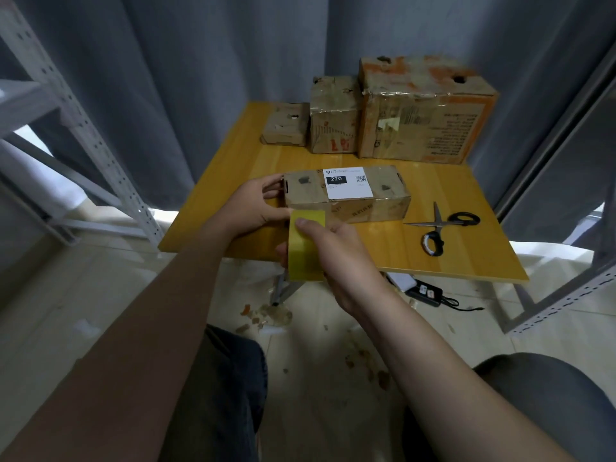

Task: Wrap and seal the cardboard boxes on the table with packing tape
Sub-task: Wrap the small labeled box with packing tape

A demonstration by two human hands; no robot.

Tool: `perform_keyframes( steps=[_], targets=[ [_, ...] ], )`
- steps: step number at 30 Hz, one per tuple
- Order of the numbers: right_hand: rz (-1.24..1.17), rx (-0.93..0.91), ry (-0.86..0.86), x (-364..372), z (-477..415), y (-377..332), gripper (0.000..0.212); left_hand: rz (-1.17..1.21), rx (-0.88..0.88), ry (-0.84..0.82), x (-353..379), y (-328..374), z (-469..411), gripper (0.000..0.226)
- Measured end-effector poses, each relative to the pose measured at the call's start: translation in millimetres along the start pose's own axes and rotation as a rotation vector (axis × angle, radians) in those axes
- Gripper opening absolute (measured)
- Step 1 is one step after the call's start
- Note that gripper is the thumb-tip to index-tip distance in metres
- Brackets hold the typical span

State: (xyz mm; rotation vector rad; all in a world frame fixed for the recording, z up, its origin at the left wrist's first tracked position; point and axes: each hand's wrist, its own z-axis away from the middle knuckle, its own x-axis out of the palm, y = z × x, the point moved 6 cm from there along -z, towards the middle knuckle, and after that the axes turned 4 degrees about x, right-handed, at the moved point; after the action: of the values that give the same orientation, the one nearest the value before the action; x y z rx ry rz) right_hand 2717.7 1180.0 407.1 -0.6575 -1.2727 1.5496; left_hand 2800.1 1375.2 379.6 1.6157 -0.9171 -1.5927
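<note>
Left hand (256, 208) grips box (346, 195) end; right hand (343, 261) holds tape roll (305, 251) alongside.

Worn cardboard box (346, 195), glossy yellow tape (305, 251), smooth wooden table (466, 255).

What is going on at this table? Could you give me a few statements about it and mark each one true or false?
1. The right hand holds a roll of yellow tape. True.
2. The left hand rests on the biggest box at the back. False: it grips the left end of the labelled box, the one nearest the person.
3. The scissors lie on the table, to the right of the labelled box. True.
4. Five boxes stand along the table's far edge. False: three boxes stand there, side by side.
</note>
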Motion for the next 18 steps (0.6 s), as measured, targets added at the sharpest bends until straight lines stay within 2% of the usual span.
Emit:
perform_keyframes(
  steps=[3,5,6,8,9,10,13,18],
  targets=[
    [-0.001,0.003,0.029,-0.2,-3.2,-2.3,0.019,-0.060,-0.069,-0.096,3.6,14.3,10.1,0.099],
    [-0.012,0.017,0.043,-2.3,-4.2,-2.8,0.024,-0.205,-0.182,-0.144,-0.3,22.6,20.9,0.101],
    [-0.014,0.024,0.050,-2.8,-4.6,-2.8,0.027,-0.292,-0.232,-0.145,-3.8,28.2,29.0,0.095],
    [0.000,0.028,0.068,-3.8,-4.7,-2.9,0.031,-0.332,-0.292,-0.058,-9.6,40.9,46.9,0.058],
    [0.015,0.023,0.079,-4.7,-5.1,-3.5,0.032,-0.271,-0.306,0.016,-9.4,47.2,56.2,0.038],
    [0.033,0.015,0.084,-5.4,-5.1,-4.8,0.032,-0.149,-0.326,0.068,-4.7,53.5,65.6,0.035],
    [0.108,0.002,0.071,-9.9,-5.9,-9.7,0.038,0.204,-0.434,0.109,21.1,70.7,84.8,0.044],
    [0.412,-0.046,0.084,-21.0,-12.9,-23.0,0.047,0.413,-0.516,0.245,36.7,83.7,76.1,0.020]
  ],
)
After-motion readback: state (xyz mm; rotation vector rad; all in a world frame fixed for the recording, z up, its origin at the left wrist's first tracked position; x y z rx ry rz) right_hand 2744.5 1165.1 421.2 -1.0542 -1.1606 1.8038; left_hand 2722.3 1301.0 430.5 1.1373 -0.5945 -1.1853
